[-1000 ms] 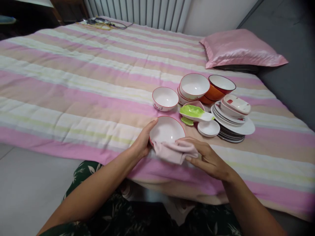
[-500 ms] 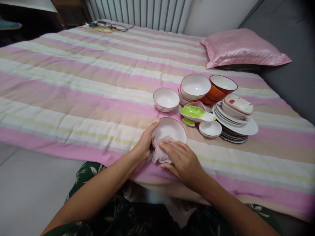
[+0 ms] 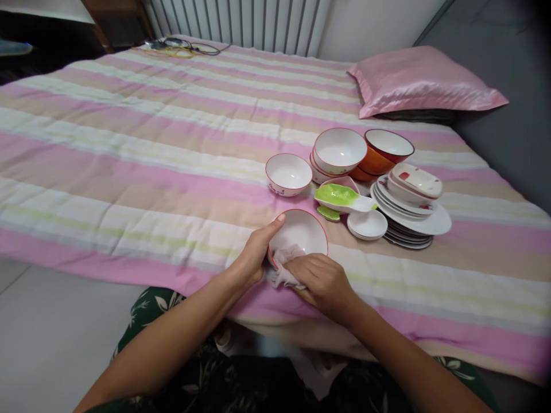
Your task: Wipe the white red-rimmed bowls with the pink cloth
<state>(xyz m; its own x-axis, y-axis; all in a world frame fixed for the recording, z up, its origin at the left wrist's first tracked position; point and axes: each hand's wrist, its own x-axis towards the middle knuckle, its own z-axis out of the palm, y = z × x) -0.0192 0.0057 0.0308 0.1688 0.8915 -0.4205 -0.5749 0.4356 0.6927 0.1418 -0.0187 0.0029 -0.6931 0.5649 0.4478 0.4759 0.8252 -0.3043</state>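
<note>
My left hand (image 3: 257, 250) grips the left rim of a white bowl (image 3: 303, 229) with a red edge, its thumb over the rim. The bowl is tilted with its opening toward me, near the front edge of the bed. In my right hand (image 3: 322, 281) is a thin, pale pinkish cloth (image 3: 284, 269), pressed against the near inside of the bowl and bunched over its rim. The right fingertips are hidden inside the bowl and cloth. Just beyond stands another red-rimmed white bowl (image 3: 288, 173) by itself.
Right of it are stacked white bowls (image 3: 340, 150), orange bowls (image 3: 390, 144), a green-and-white leaf-shaped dish (image 3: 340, 195), small white dishes (image 3: 367, 223) and a plate stack (image 3: 441, 221) topped by squarish bowls (image 3: 416, 180). A pink pillow (image 3: 426, 80) and cables (image 3: 185, 46) lie farther back on the striped bedspread (image 3: 129, 172).
My right hand has turned and its fingers have curled further into the bowl with the cloth. The held bowl has shifted slightly; my left hand keeps its grip.
</note>
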